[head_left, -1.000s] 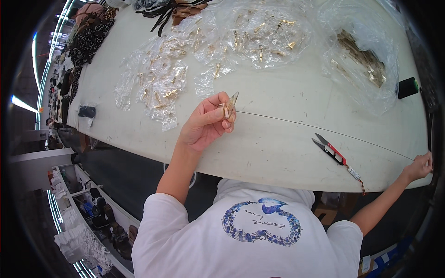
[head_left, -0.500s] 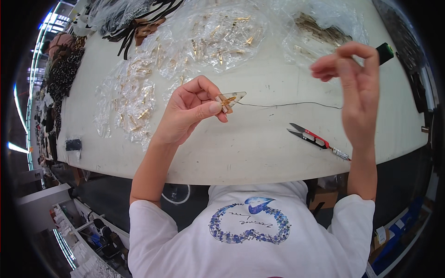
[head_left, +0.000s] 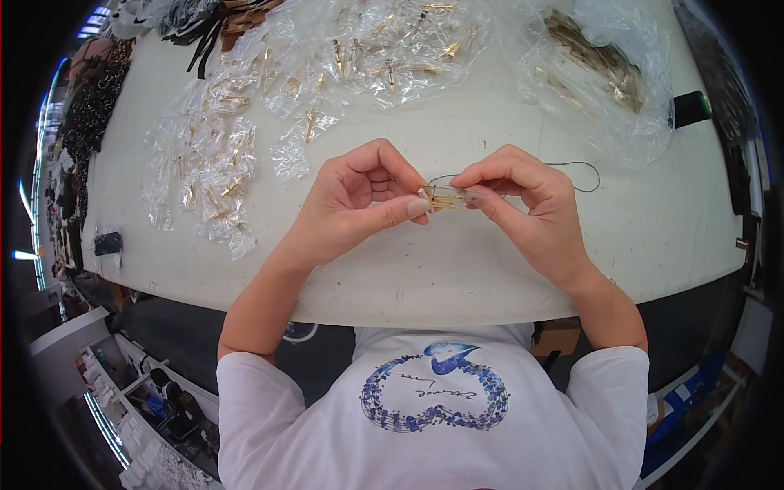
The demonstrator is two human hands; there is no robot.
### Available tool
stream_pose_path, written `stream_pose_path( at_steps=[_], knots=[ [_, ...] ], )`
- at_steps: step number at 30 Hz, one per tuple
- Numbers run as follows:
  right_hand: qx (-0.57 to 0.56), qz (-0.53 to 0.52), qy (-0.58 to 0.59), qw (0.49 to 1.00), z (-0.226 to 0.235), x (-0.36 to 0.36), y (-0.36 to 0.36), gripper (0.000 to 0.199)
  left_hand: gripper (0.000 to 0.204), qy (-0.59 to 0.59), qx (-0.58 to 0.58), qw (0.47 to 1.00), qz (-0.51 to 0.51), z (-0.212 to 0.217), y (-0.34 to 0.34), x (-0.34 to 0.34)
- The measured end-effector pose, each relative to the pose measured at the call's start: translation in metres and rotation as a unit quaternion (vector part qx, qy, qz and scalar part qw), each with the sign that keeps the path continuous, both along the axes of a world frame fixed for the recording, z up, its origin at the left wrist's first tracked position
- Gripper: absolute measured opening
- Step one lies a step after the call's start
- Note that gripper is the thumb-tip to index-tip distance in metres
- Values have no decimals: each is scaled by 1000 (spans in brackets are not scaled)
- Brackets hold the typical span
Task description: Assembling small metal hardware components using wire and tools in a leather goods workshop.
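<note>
My left hand [head_left: 359, 196] pinches one end of a small hair clip [head_left: 445, 201] between thumb and forefinger, its other fingers curled in. The clip has gold metal prongs and a clear, smoky pointed piece. Thumb and forefinger of my right hand [head_left: 531, 208] are closed on the clip's other end, so both hands hold it low over the table. A thin dark thread [head_left: 590, 166] runs by the clip at my left fingertips and loops out beyond my right hand. Whether the right fingers also grip the thread or a needle is too small to tell.
Clear plastic bags of gold clips [head_left: 392, 65] cover the far left and middle of the white table [head_left: 392, 282]. At the far right lies a bag of brownish strips [head_left: 600, 61], near a dark green spool [head_left: 692, 109]. A small black block [head_left: 108, 243] sits at the left edge.
My right hand has come down and left from its raised place and now pinches the clip. The thread, stretched out before, is now looped. The red-and-black thread snips no longer show.
</note>
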State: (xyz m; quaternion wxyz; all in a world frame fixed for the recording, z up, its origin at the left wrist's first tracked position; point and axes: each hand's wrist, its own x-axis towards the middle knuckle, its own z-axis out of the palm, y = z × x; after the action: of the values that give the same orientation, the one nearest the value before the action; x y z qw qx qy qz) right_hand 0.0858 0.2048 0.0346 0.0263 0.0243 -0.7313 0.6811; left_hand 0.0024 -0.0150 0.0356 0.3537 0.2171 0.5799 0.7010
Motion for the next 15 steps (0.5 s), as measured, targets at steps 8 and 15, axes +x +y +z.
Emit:
stream_pose_path(
  at_steps=[8,15],
  knots=[
    [75,21,33,996,-5,-3,-4,17,15,-20,3,1000,-3,-2,0,-1],
    [85,28,43,995,-9,-4,-5,18,14,-37,2,999,-12,-5,-1,-2]
  ],
)
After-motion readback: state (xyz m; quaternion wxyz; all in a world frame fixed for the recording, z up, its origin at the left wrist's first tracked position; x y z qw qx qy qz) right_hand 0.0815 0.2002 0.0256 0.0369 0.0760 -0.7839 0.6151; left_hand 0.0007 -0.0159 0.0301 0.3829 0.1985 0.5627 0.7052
